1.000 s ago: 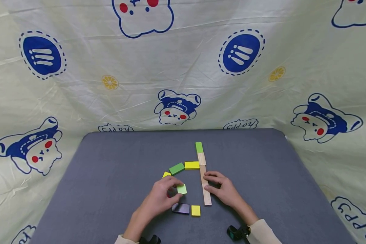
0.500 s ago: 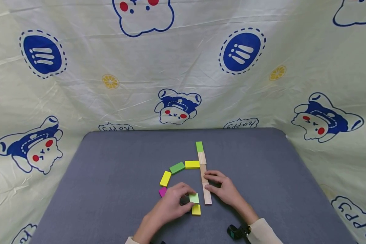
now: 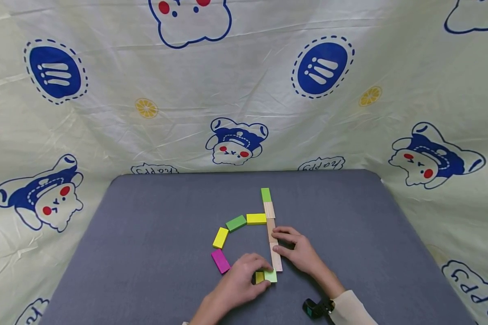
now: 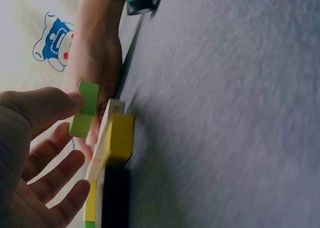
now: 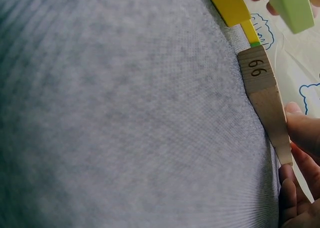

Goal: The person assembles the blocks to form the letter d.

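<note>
My left hand (image 3: 246, 277) pinches a light green block (image 3: 270, 276) between thumb and fingers. In the left wrist view this block (image 4: 84, 110) is held off the table, beside a yellow block (image 4: 120, 138). The head view shows it over the right part of that yellow block, near the front end of a row of plain wooden blocks (image 3: 276, 259). My right hand (image 3: 298, 253) touches the row's right side with thumb and fingertips. A wooden block (image 5: 265, 95) marked "66" shows beside the right thumb. My left hand hides the dark block (image 4: 115, 195) from the head view.
A curve of blocks bends left from the row: yellow (image 3: 256, 219), green (image 3: 236, 223), yellow (image 3: 221, 238) and magenta (image 3: 221, 261). A green block (image 3: 266, 195) tops the row. Grey cloth covers the table (image 3: 166, 216); a printed curtain (image 3: 244, 90) hangs behind.
My left hand has carried the light green block right and toward the front, past the dark block to the yellow one. The magenta block has come into view. My right hand stays put.
</note>
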The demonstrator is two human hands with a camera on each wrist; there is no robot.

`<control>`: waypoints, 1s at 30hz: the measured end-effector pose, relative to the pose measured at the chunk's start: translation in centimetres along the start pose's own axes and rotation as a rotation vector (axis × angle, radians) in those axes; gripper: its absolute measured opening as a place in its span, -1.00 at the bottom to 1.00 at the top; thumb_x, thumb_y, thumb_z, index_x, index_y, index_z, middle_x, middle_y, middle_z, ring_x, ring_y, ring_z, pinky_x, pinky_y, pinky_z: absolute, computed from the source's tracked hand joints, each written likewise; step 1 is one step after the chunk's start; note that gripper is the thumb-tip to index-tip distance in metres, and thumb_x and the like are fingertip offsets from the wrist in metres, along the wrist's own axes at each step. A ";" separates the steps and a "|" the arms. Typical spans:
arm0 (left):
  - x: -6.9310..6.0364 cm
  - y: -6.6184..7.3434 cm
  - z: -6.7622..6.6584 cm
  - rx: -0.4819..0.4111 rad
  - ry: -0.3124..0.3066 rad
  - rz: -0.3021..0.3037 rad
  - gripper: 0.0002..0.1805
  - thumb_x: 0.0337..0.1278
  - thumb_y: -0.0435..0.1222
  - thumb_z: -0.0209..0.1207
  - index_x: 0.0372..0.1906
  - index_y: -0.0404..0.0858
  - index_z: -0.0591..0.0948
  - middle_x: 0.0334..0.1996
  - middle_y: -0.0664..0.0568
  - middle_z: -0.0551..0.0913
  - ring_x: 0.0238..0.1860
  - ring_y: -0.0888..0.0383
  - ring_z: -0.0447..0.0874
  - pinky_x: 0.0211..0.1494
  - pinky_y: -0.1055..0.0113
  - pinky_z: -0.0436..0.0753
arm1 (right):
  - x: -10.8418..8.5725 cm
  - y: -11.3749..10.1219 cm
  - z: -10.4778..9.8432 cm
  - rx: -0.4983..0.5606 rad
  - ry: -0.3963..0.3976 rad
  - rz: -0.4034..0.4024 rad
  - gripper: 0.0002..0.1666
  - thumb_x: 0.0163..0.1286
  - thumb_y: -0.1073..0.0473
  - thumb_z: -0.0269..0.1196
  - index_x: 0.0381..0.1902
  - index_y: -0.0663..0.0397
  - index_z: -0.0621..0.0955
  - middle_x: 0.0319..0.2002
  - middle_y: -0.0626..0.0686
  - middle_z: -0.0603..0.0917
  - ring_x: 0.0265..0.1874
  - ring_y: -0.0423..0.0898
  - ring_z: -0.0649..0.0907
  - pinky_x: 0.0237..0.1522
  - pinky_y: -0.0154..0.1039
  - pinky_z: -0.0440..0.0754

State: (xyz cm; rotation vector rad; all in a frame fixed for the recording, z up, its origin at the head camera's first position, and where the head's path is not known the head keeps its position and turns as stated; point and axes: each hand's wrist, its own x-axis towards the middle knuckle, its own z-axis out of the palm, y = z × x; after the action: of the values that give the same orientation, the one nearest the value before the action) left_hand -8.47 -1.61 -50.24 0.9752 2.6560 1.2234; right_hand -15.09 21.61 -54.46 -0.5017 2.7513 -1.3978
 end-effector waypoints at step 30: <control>0.8 0.2 2.6 0.207 -0.030 -0.108 -0.74 0.11 -0.11 0.48 -0.07 0.05 0.74 -0.14 0.28 0.67 -0.05 0.28 0.52 0.04 0.19 0.49 | 0.0 0.0 0.1 -0.006 0.003 0.017 -0.57 0.31 0.14 0.46 0.14 0.04 0.74 0.21 -0.02 0.66 0.30 0.09 0.58 0.32 0.03 0.52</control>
State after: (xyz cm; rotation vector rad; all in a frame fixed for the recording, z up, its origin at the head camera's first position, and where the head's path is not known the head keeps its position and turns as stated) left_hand -8.20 0.72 -51.71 0.8529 2.8125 0.9210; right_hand -15.08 21.55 -54.51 -0.4756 2.7559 -1.3878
